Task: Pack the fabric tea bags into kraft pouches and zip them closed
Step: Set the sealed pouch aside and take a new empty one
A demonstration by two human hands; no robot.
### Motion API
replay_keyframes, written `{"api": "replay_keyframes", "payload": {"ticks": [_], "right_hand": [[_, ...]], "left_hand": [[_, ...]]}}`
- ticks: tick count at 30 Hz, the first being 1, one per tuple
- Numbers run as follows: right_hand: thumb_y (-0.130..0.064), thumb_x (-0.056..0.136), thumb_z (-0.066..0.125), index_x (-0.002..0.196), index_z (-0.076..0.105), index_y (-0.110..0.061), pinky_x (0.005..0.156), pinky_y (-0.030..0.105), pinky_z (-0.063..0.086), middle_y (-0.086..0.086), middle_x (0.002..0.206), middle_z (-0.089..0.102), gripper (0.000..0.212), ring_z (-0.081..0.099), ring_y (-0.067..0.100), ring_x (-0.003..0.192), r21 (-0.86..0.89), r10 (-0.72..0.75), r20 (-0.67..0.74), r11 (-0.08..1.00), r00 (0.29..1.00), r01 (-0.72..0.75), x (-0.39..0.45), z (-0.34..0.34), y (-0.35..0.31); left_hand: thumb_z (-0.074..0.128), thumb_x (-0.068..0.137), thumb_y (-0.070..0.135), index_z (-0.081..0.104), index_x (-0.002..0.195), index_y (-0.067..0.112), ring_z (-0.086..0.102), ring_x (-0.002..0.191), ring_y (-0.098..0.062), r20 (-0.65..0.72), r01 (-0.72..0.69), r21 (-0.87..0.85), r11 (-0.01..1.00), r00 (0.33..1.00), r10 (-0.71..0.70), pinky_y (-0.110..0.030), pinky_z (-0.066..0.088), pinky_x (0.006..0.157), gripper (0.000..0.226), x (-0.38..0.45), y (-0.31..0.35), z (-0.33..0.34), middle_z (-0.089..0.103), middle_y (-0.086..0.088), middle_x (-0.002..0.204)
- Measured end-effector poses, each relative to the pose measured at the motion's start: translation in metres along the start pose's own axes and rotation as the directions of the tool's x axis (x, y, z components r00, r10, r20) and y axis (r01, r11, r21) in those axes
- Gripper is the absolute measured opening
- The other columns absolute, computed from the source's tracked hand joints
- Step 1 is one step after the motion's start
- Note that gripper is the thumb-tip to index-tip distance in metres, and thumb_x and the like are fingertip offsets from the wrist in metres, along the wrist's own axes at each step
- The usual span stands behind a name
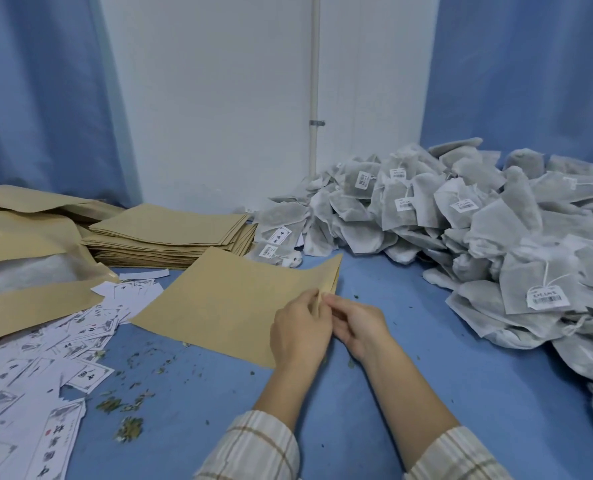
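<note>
Checked sleeves [253, 448] nearest; both hands meet at one edge of a flat kraft pouch [225, 299] lying on the blue table [409, 393]. Left hand [298, 332] and right hand [357, 323] each pinch that edge, apparently parting the mouth. Pouch: thin, stiff paper, light, creases easily; best held at the lips. Tea bags [478, 230] heaped right: soft, porous fabric, tagged strings. Pouch stack [170, 233] behind, labels [45, 358] left.

The left hand [300, 332] covers the near corner of the kraft pouch [229, 299]. Right of the pouch, the tea bag pile [478, 237] runs off the frame edge; its tag print is too small to read.
</note>
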State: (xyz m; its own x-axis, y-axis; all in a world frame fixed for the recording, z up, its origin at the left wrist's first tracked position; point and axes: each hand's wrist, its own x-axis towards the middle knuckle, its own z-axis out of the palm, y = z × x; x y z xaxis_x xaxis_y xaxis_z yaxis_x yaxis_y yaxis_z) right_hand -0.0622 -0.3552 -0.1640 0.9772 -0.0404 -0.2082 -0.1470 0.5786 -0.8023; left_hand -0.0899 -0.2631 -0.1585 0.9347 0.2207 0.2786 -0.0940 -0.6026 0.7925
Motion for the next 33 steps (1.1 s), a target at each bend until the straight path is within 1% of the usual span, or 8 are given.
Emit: {"api": "replay_keyframes", "payload": {"ticks": [5,12,15,18,20,23,29,33], "right_hand": [[-0.001,0.079,0.066,0.083,0.066,0.008,0.058,0.028,0.058,0.020,0.078,0.071,0.009,0.071,0.024,0.069,0.084,0.035,0.094,0.996,0.995,-0.043,0.002,-0.002,-0.001],[-0.015,0.088,0.060,0.093,0.063,-0.001,0.066,0.027,0.058,0.014,0.087,0.067,0.015,0.067,0.019,0.077,0.162,0.021,0.127,0.986,0.992,-0.041,0.001,0.007,0.008],[-0.017,0.087,0.061,0.068,0.062,-0.011,0.056,0.023,0.048,0.007,0.066,0.062,0.020,0.058,0.019,0.064,-0.227,-0.123,-0.018,0.967,0.992,0.116,-0.002,0.010,0.004],[-0.019,0.082,0.055,0.043,0.040,-0.018,0.043,0.022,0.028,-0.009,0.037,0.038,0.042,0.036,0.012,0.047,-0.688,-0.338,-0.061,0.696,0.939,0.206,-0.006,0.013,-0.005],[-0.014,0.079,0.053,0.040,0.029,-0.019,0.043,0.025,0.021,-0.008,0.031,0.026,0.047,0.026,0.012,0.046,-0.751,-0.363,-0.045,0.627,0.931,0.209,-0.005,0.010,-0.009],[-0.011,0.079,0.052,0.042,0.025,-0.019,0.038,0.020,0.017,-0.006,0.031,0.022,0.047,0.021,0.013,0.045,-0.837,-0.394,-0.011,0.507,0.919,0.207,-0.004,0.007,-0.009],[-0.008,0.079,0.049,0.044,0.025,-0.019,0.044,0.025,0.018,-0.004,0.043,0.024,0.044,0.022,0.014,0.048,-0.814,-0.414,-0.027,0.538,0.910,0.221,-0.007,0.014,0.007],[-0.005,0.080,0.047,0.045,0.025,-0.018,0.048,0.027,0.019,-0.001,0.047,0.026,0.043,0.024,0.016,0.052,-0.756,-0.405,-0.083,0.621,0.910,0.207,-0.007,0.014,0.014]], "left_hand": [[0.054,0.085,0.049,0.069,0.099,0.028,0.064,0.093,-0.016,0.018,-0.024,-0.083,0.996,1.000,0.025,-0.031,0.051,0.081,0.029,0.003,-0.001,-0.001,0.070,0.007,0.097],[0.055,0.083,0.030,0.067,0.060,0.017,0.049,0.052,-0.005,-0.080,-0.015,-0.296,0.955,0.997,-0.009,-0.018,0.036,0.049,0.029,0.004,-0.003,-0.003,0.061,0.005,0.053],[0.049,0.091,0.031,0.067,0.070,0.013,0.056,0.063,-0.014,-0.054,-0.100,-0.128,0.987,0.994,0.094,-0.027,0.043,0.060,0.032,0.000,-0.001,-0.002,0.065,0.000,0.064],[0.051,0.092,0.027,0.064,0.077,0.004,0.064,0.072,-0.027,-0.027,-0.257,0.244,0.935,0.962,0.272,-0.032,0.043,0.061,0.030,-0.006,0.008,-0.002,0.068,-0.013,0.075],[0.084,0.058,0.016,0.059,0.053,0.006,0.058,0.041,-0.019,0.017,-0.361,0.440,0.822,0.919,0.394,-0.025,0.036,0.039,0.027,-0.012,0.014,-0.004,0.057,-0.008,0.047],[0.087,0.018,0.004,0.049,0.038,0.013,0.040,0.021,-0.012,-0.024,-0.317,0.465,0.827,0.929,0.370,-0.017,0.021,0.025,0.043,-0.014,0.014,-0.001,0.042,0.001,0.030],[0.066,0.064,-0.011,0.050,0.045,-0.006,0.046,0.026,-0.032,-0.198,-0.294,0.314,0.903,0.910,0.365,-0.019,0.023,0.037,0.025,-0.010,0.004,0.002,0.046,-0.021,0.034],[0.044,0.092,0.002,0.058,0.072,-0.011,0.061,0.062,-0.039,-0.238,-0.151,0.171,0.974,0.953,0.190,-0.032,0.030,0.053,0.027,-0.007,0.001,0.000,0.061,-0.031,0.066]]}}
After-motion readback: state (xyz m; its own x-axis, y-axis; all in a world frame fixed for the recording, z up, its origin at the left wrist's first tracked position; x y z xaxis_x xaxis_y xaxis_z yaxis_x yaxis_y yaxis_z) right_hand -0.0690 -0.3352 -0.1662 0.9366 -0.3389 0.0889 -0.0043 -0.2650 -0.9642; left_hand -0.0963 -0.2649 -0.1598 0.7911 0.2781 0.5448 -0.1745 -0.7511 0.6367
